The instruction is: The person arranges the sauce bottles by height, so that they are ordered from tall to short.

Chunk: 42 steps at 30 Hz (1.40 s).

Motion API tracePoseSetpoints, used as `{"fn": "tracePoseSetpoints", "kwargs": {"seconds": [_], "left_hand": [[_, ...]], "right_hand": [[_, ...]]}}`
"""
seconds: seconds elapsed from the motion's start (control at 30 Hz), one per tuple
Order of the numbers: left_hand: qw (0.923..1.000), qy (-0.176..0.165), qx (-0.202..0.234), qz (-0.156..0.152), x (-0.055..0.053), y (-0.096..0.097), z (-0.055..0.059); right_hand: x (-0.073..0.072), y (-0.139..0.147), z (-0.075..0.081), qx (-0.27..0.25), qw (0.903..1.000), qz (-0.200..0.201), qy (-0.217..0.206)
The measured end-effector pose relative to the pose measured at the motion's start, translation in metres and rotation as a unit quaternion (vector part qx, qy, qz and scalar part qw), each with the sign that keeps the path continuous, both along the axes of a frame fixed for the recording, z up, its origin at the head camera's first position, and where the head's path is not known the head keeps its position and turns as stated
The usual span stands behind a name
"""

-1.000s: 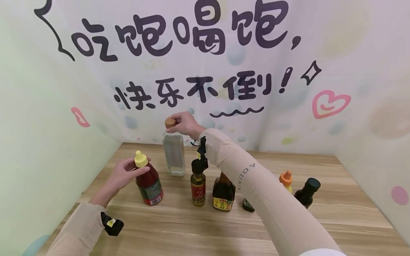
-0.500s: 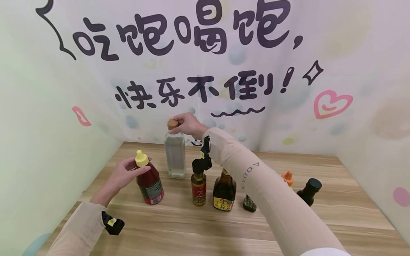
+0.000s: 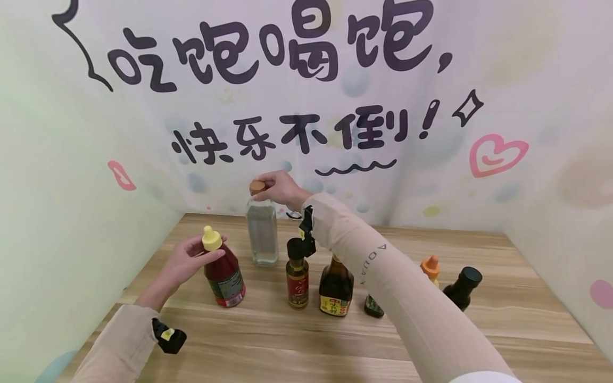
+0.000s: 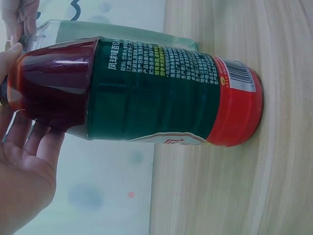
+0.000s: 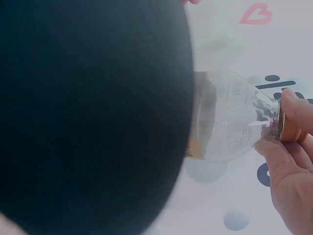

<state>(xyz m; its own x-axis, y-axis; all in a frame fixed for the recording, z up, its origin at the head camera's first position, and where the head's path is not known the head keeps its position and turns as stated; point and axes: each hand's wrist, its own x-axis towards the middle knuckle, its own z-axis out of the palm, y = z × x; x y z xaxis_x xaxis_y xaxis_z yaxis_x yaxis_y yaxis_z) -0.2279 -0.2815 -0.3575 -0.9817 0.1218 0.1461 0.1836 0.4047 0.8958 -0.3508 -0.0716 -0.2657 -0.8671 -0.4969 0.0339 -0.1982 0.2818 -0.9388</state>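
Note:
My left hand [image 3: 184, 260] holds a dark red sauce bottle [image 3: 225, 282] with a yellow nozzle cap [image 3: 211, 239] around its neck, just below the cap. In the left wrist view this bottle [image 4: 151, 93] shows a green label and a red base; it stands upright on the table. Behind it, farther back, my right hand [image 3: 282, 190] pinches the brown cap [image 3: 257, 187] of a tall clear glass bottle [image 3: 263, 234]. Clear liquid fills much of that bottle. The right wrist view shows my thumb and fingers on the cap [image 5: 292, 128], while a large dark blurred shape covers the left side.
Under my right forearm stand a black-capped bottle with a red label [image 3: 298, 282] and a dark sauce bottle with a yellow label [image 3: 335, 292]. Partly hidden by the sleeve are a small dark bottle [image 3: 373, 307], an orange-tipped bottle [image 3: 431, 267] and a black bottle [image 3: 463, 287].
My right hand and the clear glass bottle have shifted slightly right and toward me since a second ago. My left hand keeps its hold on the sauce bottle, with no visible movement.

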Motion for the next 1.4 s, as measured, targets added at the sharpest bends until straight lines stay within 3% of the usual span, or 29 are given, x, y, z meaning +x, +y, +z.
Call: {"fn": "tracePoseSetpoints", "kwargs": {"seconds": [0.3, 0.4, 0.5, 0.63, 0.7, 0.73, 0.9, 0.97, 1.03, 1.13, 1.2, 1.4], "left_hand": [[1.0, 0.0, -0.003, 0.003, 0.004, 0.002, 0.003], [1.0, 0.007, -0.005, 0.002, -0.003, -0.004, -0.006], [0.9995, 0.029, 0.007, -0.01, -0.027, -0.024, -0.041], [0.9984, 0.056, 0.006, -0.003, -0.073, -0.06, -0.108], [0.9984, 0.054, -0.004, 0.015, -0.088, -0.07, -0.13], [0.9984, 0.055, -0.008, 0.012, -0.091, -0.072, -0.133], [0.9991, 0.036, 0.016, -0.016, -0.044, -0.038, -0.066], [0.999, 0.036, 0.022, -0.013, -0.027, -0.026, -0.043], [0.999, 0.04, 0.011, -0.014, -0.027, -0.027, -0.043], [0.9996, 0.028, 0.001, 0.002, -0.014, -0.015, -0.026], [0.9997, 0.024, -0.001, -0.008, -0.01, -0.011, -0.019], [0.9973, 0.049, 0.041, -0.036, -0.031, -0.03, -0.049]], "right_hand": [[-0.009, -0.003, -0.007, -0.001, 0.9999, 0.009, 0.014], [-0.008, -0.002, -0.004, 0.005, 0.9999, 0.015, 0.006], [0.004, 0.006, 0.009, 0.026, 0.9995, 0.017, -0.004], [0.013, 0.014, 0.022, 0.045, 0.9987, 0.026, -0.005], [0.017, 0.02, 0.027, 0.042, 0.9986, 0.032, -0.003], [0.015, 0.022, 0.028, 0.04, 0.9986, 0.033, 0.001], [0.006, 0.035, 0.032, 0.03, 0.9989, 0.035, 0.014], [0.007, 0.039, 0.038, 0.034, 0.9987, 0.032, 0.02], [0.008, 0.044, 0.044, 0.035, 0.9986, 0.031, 0.025], [0.011, 0.052, 0.052, 0.033, 0.9985, 0.029, 0.033], [0.013, 0.058, 0.056, 0.03, 0.9985, 0.031, 0.035], [0.024, 0.075, 0.065, 0.029, 0.9975, 0.038, 0.051]]}}
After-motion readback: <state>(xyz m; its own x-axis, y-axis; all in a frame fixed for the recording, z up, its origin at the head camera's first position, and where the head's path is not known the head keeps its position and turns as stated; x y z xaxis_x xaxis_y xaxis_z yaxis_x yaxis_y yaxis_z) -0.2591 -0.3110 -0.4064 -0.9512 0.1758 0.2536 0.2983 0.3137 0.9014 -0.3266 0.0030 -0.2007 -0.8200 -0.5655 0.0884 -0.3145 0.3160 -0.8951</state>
